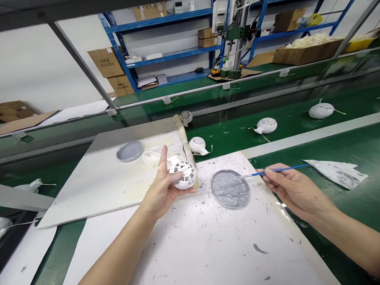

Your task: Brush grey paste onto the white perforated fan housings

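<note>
Over spattered board [185, 251], left grip [161, 187] closed on white perforated round housing [182, 175]; right grip [293, 191] pinching brush [278, 171].

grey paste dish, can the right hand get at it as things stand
Probably yes: the right hand holds a blue-handled brush with its tip over the dish of grey paste, and nothing appears to lie between them.

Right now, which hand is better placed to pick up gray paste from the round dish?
Probably your right hand: its blue brush already reaches over the dish, while your left hand is occupied holding the white vented disc.
</note>
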`<action>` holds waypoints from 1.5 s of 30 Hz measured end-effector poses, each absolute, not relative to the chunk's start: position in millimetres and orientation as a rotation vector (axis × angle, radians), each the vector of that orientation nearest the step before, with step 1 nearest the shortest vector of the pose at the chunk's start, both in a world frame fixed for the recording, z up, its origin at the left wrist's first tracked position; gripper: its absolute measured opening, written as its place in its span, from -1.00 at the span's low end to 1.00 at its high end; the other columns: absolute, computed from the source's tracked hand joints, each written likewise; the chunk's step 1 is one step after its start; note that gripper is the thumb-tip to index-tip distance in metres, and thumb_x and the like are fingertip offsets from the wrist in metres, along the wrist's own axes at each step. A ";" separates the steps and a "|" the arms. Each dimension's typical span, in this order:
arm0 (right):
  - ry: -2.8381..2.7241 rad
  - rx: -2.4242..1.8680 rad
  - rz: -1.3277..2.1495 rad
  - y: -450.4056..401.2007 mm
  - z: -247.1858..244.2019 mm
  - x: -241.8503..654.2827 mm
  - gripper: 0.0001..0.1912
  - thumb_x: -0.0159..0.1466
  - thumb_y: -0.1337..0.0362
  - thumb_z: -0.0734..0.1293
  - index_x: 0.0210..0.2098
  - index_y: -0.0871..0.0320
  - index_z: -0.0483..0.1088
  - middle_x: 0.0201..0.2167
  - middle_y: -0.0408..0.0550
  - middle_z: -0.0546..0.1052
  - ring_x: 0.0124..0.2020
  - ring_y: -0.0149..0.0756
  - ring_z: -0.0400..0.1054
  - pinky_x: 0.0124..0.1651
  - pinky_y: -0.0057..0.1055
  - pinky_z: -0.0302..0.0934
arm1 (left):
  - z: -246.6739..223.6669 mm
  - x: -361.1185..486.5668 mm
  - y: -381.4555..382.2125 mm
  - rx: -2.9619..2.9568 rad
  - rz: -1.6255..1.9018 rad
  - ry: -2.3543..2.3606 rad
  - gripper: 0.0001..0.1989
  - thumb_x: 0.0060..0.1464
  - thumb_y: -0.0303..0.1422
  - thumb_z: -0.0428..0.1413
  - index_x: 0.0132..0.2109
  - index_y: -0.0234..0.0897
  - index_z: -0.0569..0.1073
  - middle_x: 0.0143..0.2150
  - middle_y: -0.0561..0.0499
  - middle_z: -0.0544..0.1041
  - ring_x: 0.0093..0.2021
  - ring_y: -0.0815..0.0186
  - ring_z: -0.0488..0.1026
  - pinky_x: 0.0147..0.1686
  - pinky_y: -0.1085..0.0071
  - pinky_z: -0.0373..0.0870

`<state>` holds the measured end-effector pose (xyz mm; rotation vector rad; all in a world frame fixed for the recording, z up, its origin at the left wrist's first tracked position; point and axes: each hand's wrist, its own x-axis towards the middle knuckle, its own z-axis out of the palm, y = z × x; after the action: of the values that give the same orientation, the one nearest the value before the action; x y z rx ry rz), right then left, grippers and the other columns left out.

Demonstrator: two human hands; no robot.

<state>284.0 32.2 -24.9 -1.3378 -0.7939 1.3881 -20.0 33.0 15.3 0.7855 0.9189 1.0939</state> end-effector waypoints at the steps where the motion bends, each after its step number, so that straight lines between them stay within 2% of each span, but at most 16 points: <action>1: -0.810 -1.344 1.357 31.6 -24.9 284.1 -0.62 -0.13 0.04 0.60 -0.43 0.11 0.54 -0.49 -0.13 0.50 -0.48 -0.47 0.30 -0.45 -0.59 0.31 | 12.9 -18.2 31.4 0.810 1.096 0.882 0.00 0.07 -0.46 0.17 0.34 0.42 -0.28 0.14 0.02 0.35 -0.14 0.22 0.56 -0.24 0.13 0.61; 3: -0.861 -1.351 1.269 30.2 -26.2 284.5 -0.62 -0.14 0.01 0.60 -0.42 0.06 0.54 -0.42 -0.11 0.55 -0.39 -0.37 0.40 -0.37 -0.52 0.37 | 8.0 -15.5 29.3 0.843 1.091 0.810 -0.07 0.10 -0.40 0.16 0.35 0.37 -0.25 0.11 0.01 0.38 -0.12 0.18 0.55 -0.22 0.08 0.60; 5: -0.936 -1.385 1.171 28.8 -28.5 285.1 -0.65 -0.09 -0.01 0.58 -0.42 0.03 0.53 -0.38 -0.09 0.58 -0.29 -0.28 0.45 -0.28 -0.43 0.41 | 3.8 -14.0 28.2 0.843 1.073 0.765 -0.29 0.12 -0.35 0.14 0.32 0.17 0.01 0.05 -0.02 0.41 -0.10 0.14 0.53 -0.23 0.11 0.59; 7: -1.006 -1.440 1.079 27.9 -31.0 285.9 -0.68 -0.04 -0.02 0.56 -0.43 0.02 0.53 -0.38 -0.09 0.57 -0.27 -0.24 0.45 -0.28 -0.39 0.40 | 0.9 -13.4 27.3 0.804 1.066 0.758 -0.54 0.12 -0.31 0.13 0.16 -0.04 0.23 0.00 -0.05 0.43 -0.12 0.15 0.52 -0.27 0.17 0.59; 9: -0.983 -1.448 1.080 28.4 -33.0 286.5 -0.68 -0.05 -0.02 0.56 -0.44 0.03 0.52 -0.41 -0.10 0.56 -0.31 -0.27 0.43 -0.33 -0.41 0.37 | -0.8 -13.2 26.1 0.759 1.052 0.784 -0.63 0.08 -0.34 0.16 0.03 -0.10 0.28 -0.04 -0.04 0.43 -0.15 0.19 0.51 -0.30 0.23 0.57; 13: -0.791 -1.347 1.237 33.2 -33.1 286.0 -0.61 -0.17 -0.01 0.61 -0.53 0.10 0.48 -0.52 -0.16 0.47 -0.44 -0.45 0.33 -0.41 -0.57 0.30 | -2.6 -11.9 23.1 0.775 0.973 0.862 -0.56 -0.08 -0.50 0.24 -0.06 -0.13 0.30 -0.06 0.01 0.43 -0.19 0.26 0.47 -0.26 0.25 0.55; 16: -0.726 -1.320 1.339 35.6 -30.7 284.6 -0.60 -0.15 -0.01 0.60 -0.58 0.14 0.47 -0.59 -0.18 0.40 -0.52 -0.52 0.23 -0.49 -0.64 0.24 | -4.7 -9.8 21.3 0.815 0.939 0.873 -0.59 -0.10 -0.52 0.25 -0.10 -0.16 0.31 -0.05 0.01 0.42 -0.20 0.30 0.44 -0.25 0.27 0.53; 20: -0.657 -1.269 1.466 34.0 -26.2 283.1 -0.66 -0.06 0.04 0.58 -0.55 0.13 0.47 -0.58 -0.18 0.38 -0.52 -0.51 0.20 -0.49 -0.61 0.26 | -7.2 -6.0 18.9 0.910 0.921 0.880 -0.62 -0.05 -0.44 0.26 -0.09 -0.18 0.31 -0.04 0.00 0.43 -0.22 0.34 0.43 -0.30 0.39 0.49; 24: -0.650 -1.230 1.525 31.1 -16.4 279.1 -0.70 -0.04 0.08 0.58 -0.54 0.12 0.48 -0.56 -0.19 0.39 -0.51 -0.53 0.21 -0.47 -0.64 0.25 | -6.1 -0.8 14.9 0.924 0.913 0.879 -0.65 0.03 -0.29 0.24 -0.07 -0.19 0.29 -0.06 -0.04 0.44 -0.22 0.25 0.47 -0.36 0.34 0.51; 27: -0.747 -1.183 1.464 27.9 -6.3 271.4 -0.70 -0.04 0.06 0.58 -0.53 0.11 0.49 -0.56 -0.19 0.42 -0.49 -0.53 0.26 -0.43 -0.65 0.28 | -4.0 4.5 11.7 0.870 0.908 0.888 -0.71 0.14 -0.14 0.13 -0.12 -0.21 0.28 -0.10 -0.07 0.45 -0.22 0.17 0.51 -0.47 0.34 0.50; 31: -0.992 -1.113 1.236 18.0 3.4 256.4 -0.75 0.02 0.06 0.55 -0.50 0.05 0.49 -0.52 -0.17 0.52 -0.43 -0.45 0.39 -0.33 -0.57 0.35 | -0.8 12.9 7.9 0.734 0.885 0.864 -0.73 0.18 -0.10 0.04 -0.15 -0.20 0.27 -0.16 -0.06 0.46 -0.21 0.14 0.52 -0.50 0.34 0.49; 36: -1.368 -0.920 0.980 3.4 7.9 238.7 -0.91 0.17 0.27 0.47 -0.38 -0.04 0.48 -0.39 -0.21 0.60 -0.30 -0.36 0.49 -0.25 -0.47 0.39 | 3.2 18.9 3.4 0.696 0.843 0.822 -0.74 0.17 -0.13 0.05 -0.16 -0.23 0.27 -0.15 -0.06 0.47 -0.32 0.23 0.51 -0.49 0.34 0.48; 41: -1.596 -0.762 0.839 1.9 3.9 232.9 -0.82 0.20 0.41 0.42 -0.28 -0.04 0.49 -0.34 -0.19 0.62 -0.30 -0.28 0.50 -0.21 -0.30 0.37 | 5.8 15.4 1.7 0.710 0.855 0.806 -0.76 0.11 -0.20 0.11 -0.16 -0.23 0.29 -0.09 -0.08 0.47 -0.32 0.28 0.47 -0.45 0.39 0.43; 45: -1.688 -0.775 0.775 1.6 0.7 236.3 -0.76 0.20 0.43 0.40 -0.24 -0.08 0.50 -0.31 -0.16 0.62 -0.29 -0.22 0.48 -0.24 -0.21 0.33 | 6.7 13.6 0.7 0.696 0.830 0.813 -0.66 -0.06 -0.37 0.22 -0.13 -0.20 0.30 -0.08 -0.03 0.46 -0.29 0.31 0.46 -0.39 0.44 0.37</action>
<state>236.3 1.6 0.7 -0.7745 -1.6882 0.7754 13.6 0.7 6.7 0.6958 0.8127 0.8296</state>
